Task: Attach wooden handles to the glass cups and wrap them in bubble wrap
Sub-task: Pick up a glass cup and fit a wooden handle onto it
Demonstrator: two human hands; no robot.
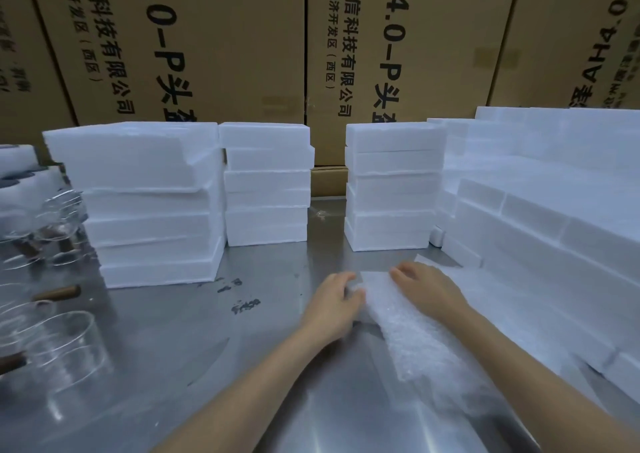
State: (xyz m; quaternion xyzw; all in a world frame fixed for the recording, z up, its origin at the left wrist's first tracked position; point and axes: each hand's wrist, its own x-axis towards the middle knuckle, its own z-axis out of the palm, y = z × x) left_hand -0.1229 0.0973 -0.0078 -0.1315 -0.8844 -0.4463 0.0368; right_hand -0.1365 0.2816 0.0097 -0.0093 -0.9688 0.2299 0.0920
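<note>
While both hands work at a bundle of bubble wrap (pixel 391 310) on the steel counter (pixel 194 341), the head view, the only one, shows the left hand (pixel 334 302) with fingers curled against the bundle's near-left end and the right hand (pixel 427 288) pressing over its top, fingers bent on the wrap. Whether a cup sits inside cannot be told; the wrap hides it. My guess is that one cup is being rolled up now.

Much looks left to do: bare glass cups (pixel 65 352) stand at the left edge, and a loose wooden handle (pixel 57 292) lies beyond them on the counter, apart from any cup. More glassware (pixel 59 217) sits further back, too blurred to count.

White foam blocks (pixel 149 203) are stacked behind and to the right. Cardboard boxes (pixel 221 44) at the back carry sideways print reading "4.0-P" and Chinese characters including "信科技有限公司".
</note>
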